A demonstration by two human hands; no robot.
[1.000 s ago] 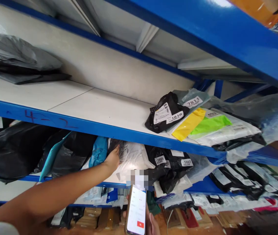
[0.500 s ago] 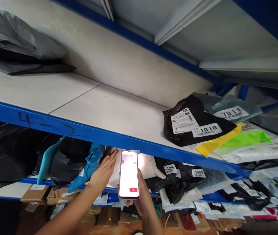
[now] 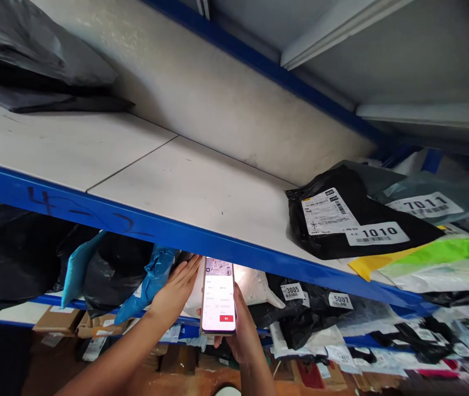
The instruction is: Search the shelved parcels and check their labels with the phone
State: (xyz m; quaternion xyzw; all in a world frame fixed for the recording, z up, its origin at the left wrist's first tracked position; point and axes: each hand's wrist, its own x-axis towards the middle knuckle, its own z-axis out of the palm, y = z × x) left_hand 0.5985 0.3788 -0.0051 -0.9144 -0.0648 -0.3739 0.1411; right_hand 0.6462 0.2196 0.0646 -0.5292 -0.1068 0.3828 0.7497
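Just the head view here. Lower middle of the frame: right hand point(image 3: 240, 335) wrapped round a phone point(image 3: 218, 297), grip closed on its bottom end and sides, screen lit and facing the camera. Held upright, top edge just under the blue shelf edge point(image 3: 168, 234).

Right beside it on the left: left hand point(image 3: 174, 291), grip spread wide, fingers flat and pointing up and to the right, pinching nothing. Looks laid against the left end of a white parcel point(image 3: 255, 280) on the middle shelf, though with most of that parcel hidden behind the phone, hard to say how much contact. So: phone between camera and parcel, spread hand at the parcel's left end.

Just left of that hand, a crumpled teal bag point(image 3: 152, 278), then black bags point(image 3: 15, 256) further left. Right of the phone, black parcels tagged 3005 point(image 3: 292, 290) and 5007 point(image 3: 339, 300).

Up on the top shelf, right side of the frame: black parcel marked 1010 point(image 3: 354, 228), well apart from both hands.
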